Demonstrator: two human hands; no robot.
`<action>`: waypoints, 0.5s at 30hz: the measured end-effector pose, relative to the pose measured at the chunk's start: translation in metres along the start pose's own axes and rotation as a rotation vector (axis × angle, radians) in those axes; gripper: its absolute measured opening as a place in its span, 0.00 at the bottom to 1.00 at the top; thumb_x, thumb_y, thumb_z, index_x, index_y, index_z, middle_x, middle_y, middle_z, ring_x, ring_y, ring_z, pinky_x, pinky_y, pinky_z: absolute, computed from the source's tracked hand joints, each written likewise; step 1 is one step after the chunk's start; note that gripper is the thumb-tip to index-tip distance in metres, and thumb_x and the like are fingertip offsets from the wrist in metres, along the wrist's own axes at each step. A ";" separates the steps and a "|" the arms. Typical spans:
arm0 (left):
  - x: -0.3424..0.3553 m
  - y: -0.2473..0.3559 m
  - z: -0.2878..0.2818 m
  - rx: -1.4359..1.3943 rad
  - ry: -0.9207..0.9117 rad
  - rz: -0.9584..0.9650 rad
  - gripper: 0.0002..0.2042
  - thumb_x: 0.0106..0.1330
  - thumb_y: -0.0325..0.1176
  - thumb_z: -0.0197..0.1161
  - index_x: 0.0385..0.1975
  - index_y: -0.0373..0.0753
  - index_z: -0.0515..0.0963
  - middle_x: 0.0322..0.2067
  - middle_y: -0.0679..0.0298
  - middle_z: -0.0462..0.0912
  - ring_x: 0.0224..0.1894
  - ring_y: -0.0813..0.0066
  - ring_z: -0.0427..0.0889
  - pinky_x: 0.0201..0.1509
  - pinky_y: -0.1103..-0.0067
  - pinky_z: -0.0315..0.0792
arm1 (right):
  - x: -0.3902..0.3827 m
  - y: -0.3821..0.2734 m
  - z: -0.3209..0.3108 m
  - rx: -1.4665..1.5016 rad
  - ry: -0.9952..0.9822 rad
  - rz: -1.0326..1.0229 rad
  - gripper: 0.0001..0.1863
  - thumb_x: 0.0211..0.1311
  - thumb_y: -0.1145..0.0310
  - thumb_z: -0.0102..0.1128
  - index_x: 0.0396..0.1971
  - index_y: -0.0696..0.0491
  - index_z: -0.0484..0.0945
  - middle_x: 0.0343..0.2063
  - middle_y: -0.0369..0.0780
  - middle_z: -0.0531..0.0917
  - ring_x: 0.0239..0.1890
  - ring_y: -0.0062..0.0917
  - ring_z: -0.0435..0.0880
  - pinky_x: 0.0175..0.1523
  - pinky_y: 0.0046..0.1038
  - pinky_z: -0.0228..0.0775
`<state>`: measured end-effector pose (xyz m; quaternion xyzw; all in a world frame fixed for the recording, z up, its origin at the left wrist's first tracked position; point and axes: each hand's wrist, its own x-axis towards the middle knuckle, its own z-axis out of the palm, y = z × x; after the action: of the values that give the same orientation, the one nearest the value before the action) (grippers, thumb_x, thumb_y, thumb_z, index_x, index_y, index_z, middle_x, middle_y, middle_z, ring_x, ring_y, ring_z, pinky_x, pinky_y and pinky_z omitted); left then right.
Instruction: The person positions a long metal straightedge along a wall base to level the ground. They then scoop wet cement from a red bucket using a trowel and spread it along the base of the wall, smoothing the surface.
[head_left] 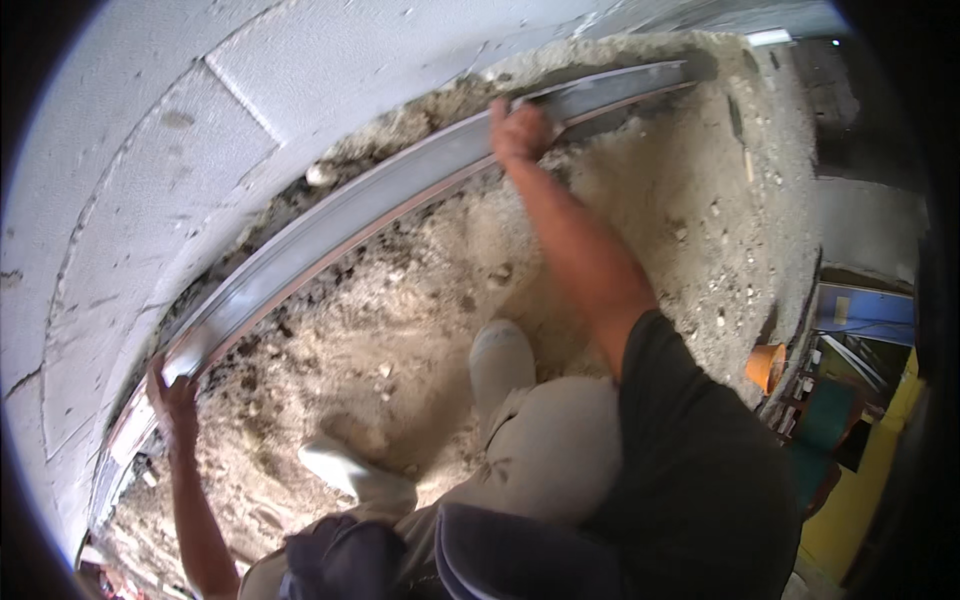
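Observation:
A long grey metal bar with a reddish-brown lower edge lies along the foot of a grey wall, on sandy, stony ground. My left hand grips the bar toward its lower-left end, fingers bent over it. My right hand, arm stretched forward, is closed on the bar toward its upper-right part. A pale stone sits just behind the bar, in the rough gap by the wall. My white boots stand on the dirt below the bar.
The wall of grey blocks curves along the upper left. At the right are an orange bucket, a concrete edge, a blue board, some pale strips, a green object and a yellow surface. Sand and pebbles cover the ground.

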<state>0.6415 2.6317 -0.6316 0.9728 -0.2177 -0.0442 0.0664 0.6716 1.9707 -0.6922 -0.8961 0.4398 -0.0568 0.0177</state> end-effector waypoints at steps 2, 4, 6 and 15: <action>0.011 0.032 0.004 0.019 -0.013 0.010 0.07 0.48 0.26 0.68 0.26 0.34 0.78 0.58 0.53 0.66 0.61 0.51 0.62 0.61 0.61 0.60 | 0.017 0.020 0.000 0.067 0.039 0.083 0.32 0.57 0.38 0.45 0.33 0.55 0.81 0.36 0.49 0.82 0.47 0.38 0.78 0.61 0.43 0.56; 0.016 0.044 0.004 0.057 0.003 -0.007 0.04 0.53 0.30 0.66 0.25 0.37 0.79 0.57 0.56 0.67 0.60 0.55 0.64 0.61 0.62 0.59 | 0.019 0.025 -0.015 0.121 -0.119 0.066 0.33 0.58 0.38 0.43 0.34 0.54 0.82 0.36 0.49 0.82 0.43 0.39 0.80 0.58 0.45 0.60; 0.016 0.029 -0.004 0.094 0.091 0.037 0.07 0.52 0.35 0.67 0.24 0.39 0.81 0.56 0.55 0.68 0.57 0.55 0.67 0.58 0.62 0.60 | 0.006 0.009 -0.007 0.039 -0.045 0.203 0.32 0.58 0.39 0.42 0.31 0.54 0.83 0.35 0.48 0.83 0.39 0.40 0.82 0.53 0.45 0.66; 0.008 0.027 -0.003 0.028 0.049 -0.042 0.08 0.51 0.37 0.68 0.29 0.41 0.82 0.58 0.62 0.67 0.59 0.58 0.65 0.62 0.64 0.59 | 0.055 0.034 0.043 -0.023 0.090 0.041 0.36 0.55 0.37 0.49 0.39 0.60 0.80 0.40 0.54 0.81 0.45 0.48 0.79 0.51 0.45 0.69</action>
<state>0.6377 2.6050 -0.6246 0.9787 -0.1962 -0.0187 0.0572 0.6834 1.9057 -0.7327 -0.8835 0.4593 -0.0916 -0.0115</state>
